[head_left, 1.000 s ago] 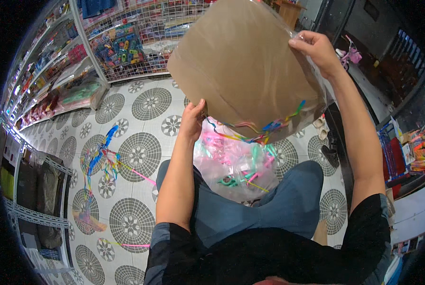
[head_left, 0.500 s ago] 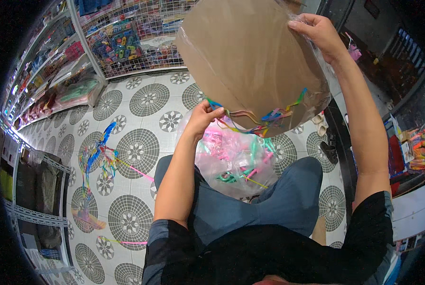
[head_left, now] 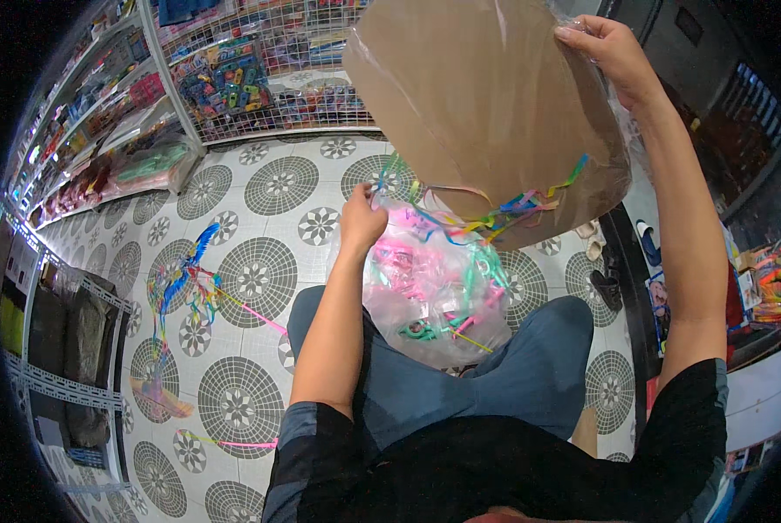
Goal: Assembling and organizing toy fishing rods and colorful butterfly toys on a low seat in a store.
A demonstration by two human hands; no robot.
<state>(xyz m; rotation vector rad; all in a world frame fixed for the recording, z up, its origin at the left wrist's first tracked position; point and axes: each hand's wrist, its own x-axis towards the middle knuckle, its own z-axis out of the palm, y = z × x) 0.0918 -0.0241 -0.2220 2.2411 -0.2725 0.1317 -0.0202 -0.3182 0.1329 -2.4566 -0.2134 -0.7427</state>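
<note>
A large brown cardboard sheet (head_left: 486,105) in clear plastic film is held up above my knees. My right hand (head_left: 615,57) pinches the film at its upper right edge. Multicoloured ribbons (head_left: 512,212) trail along the sheet's lower edge. Their thin left ends run to my left hand (head_left: 362,222), which is closed on them, its fingertips partly hidden. Below, between my legs, sits a clear plastic bag (head_left: 438,296) of pink and green plastic pieces. The sheet's top goes out of the picture.
On the tiled floor to the left lies a colourful bird-shaped toy (head_left: 181,279) with ribbons and a pink stick (head_left: 255,315). Wire-mesh shelving (head_left: 272,105) with packaged goods stands ahead. Dark sandals (head_left: 607,283) lie on the right by a black ledge.
The cardboard sheet and my right hand have shifted to the right. My left hand has moved slightly left, away from the sheet, drawing the ribbon ends out.
</note>
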